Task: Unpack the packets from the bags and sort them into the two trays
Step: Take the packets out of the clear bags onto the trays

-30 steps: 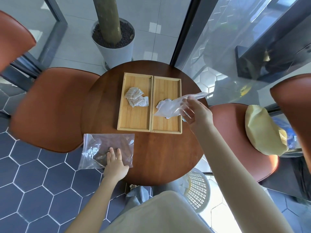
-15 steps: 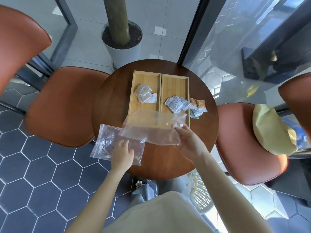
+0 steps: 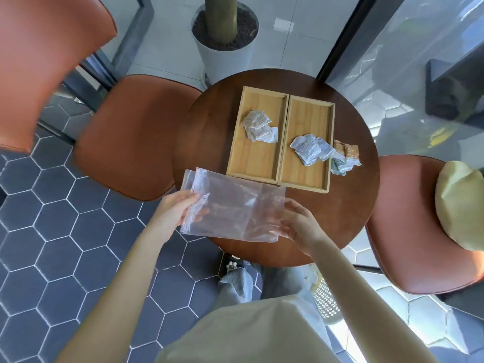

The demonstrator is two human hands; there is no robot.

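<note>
Hexagon floor tiles and rust-brown chairs are ringing the small round counter (image 3: 214, 142) where I am working. A second ago my right hand (image 3: 298, 226) was tipping a clear bag over the right tray (image 3: 330, 142); now that bag (image 3: 235, 208) is coming down flat at the near left edge of the counter, stacked on a second bag whose corner is peeking out at the far left. Both bags are looking empty to me, so the unpacking part seems finished.

White packets (image 3: 259, 127) are lying in the left tray (image 3: 237, 142), and more printed packets (image 3: 310, 149) are sitting in the right tray. A few brown and green packets (image 3: 345, 157) are resting on the counter just beside the right tray's outer wall, so sorting is not done; I am judging those strays as the next job.

My left hand (image 3: 178, 213) is reaching in from the near left, fingers pinching the bag's left edge. My right hand is coming in palm up, fingers curled under and gripping the bag's right edge. Both forearms are converging toward the bag.
</note>
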